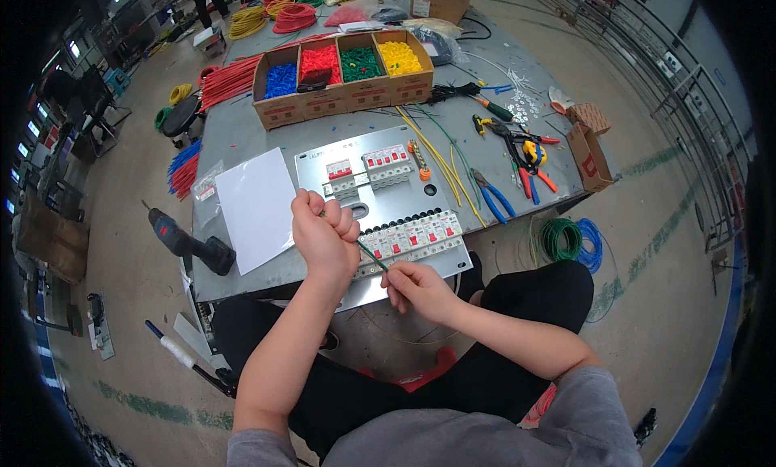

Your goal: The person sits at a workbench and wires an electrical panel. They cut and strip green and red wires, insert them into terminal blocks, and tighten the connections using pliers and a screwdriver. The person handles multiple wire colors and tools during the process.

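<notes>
My left hand (323, 232) is closed in a fist around a thin green wire (373, 257). My right hand (420, 293) pinches the same wire lower down, and a short length runs slantwise between the two. Under and beyond them lies a metal mounting plate (408, 198), its near edge jutting past the table. Along the plate's near part stands a row of circuit breakers (414, 237) with red levers, partly covered by my left hand. Farther up sit a red-levered breaker (339, 173), another breaker group (388, 160) and a brass terminal bar (419, 161) with orange ends.
A cardboard box (347, 103) of blue, red, green and yellow caps stands behind the plate. White paper (257, 210) and a cordless drill (187, 242) are left. Blue-handled pliers (495, 198), wire strippers (521, 153) and yellow wires (440, 161) lie right; green coiled wire (559, 239) is on the floor.
</notes>
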Demonstrator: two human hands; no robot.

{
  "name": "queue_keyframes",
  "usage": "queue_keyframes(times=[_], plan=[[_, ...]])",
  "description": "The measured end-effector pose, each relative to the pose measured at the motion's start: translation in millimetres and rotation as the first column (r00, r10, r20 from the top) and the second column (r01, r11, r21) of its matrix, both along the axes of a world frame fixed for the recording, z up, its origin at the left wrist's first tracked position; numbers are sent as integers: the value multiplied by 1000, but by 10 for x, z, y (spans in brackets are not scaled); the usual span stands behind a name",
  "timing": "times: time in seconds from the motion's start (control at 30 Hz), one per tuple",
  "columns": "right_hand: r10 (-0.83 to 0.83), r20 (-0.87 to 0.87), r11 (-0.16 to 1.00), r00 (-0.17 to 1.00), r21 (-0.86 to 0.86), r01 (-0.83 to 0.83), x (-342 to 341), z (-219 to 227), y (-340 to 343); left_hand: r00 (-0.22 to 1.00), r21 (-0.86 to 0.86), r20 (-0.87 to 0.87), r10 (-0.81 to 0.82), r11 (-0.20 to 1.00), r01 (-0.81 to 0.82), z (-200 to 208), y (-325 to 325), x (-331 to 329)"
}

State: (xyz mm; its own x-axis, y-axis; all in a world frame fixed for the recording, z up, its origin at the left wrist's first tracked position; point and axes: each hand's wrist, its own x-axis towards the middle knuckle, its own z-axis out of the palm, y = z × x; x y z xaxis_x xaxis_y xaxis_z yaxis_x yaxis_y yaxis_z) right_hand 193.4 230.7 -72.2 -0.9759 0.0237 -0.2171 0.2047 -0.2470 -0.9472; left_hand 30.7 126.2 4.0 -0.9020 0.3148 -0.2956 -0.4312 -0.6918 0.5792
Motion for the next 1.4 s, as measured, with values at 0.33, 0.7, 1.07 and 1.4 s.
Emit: queue_keyframes(times=[0.33, 0.7, 1.07, 1.4], plan=[[-198, -75, 980, 977, 3, 199, -14, 25, 126, 695, -557, -711, -109, 690, -462, -146, -162, -87], [-38, -58, 969, 998, 240, 51, 64, -125, 106, -236, -809, -330, -914, 403, -428, -152, -365, 298], [300, 166, 930, 940, 167, -326, 95, 308, 575, -5, -798, -513, -858, 479, -365, -12, -681, -317], [179, 202, 867, 963, 431, -252, 904, 692, 2294, 227, -835, -532, -816, 462, -300, -164, -825, -1020]])
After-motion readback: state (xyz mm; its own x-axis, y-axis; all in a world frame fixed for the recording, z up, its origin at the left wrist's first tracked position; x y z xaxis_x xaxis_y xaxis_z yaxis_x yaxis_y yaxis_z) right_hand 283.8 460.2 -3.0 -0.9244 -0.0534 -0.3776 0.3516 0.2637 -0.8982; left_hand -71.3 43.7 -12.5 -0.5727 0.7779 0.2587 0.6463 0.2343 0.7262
